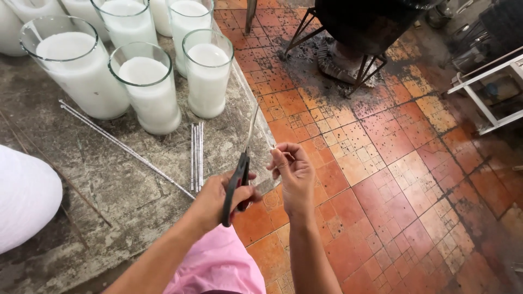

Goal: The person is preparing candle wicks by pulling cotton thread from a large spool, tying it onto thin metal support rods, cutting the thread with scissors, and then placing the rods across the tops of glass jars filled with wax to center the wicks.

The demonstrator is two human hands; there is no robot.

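Left hand [218,198] grips black-handled scissors [242,163], blades pointing up, at frame centre. Right hand [291,174] pinches a thin wick [272,146] just beside them. Both sit past the counter [109,179] edge, over open tiled floor [392,163]. Wax-filled glasses [147,90] stand upper left.

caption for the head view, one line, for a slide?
Left hand grips black-handled scissors, right hand pinches a thin wick, beside wax-filled glass jars on a slab.
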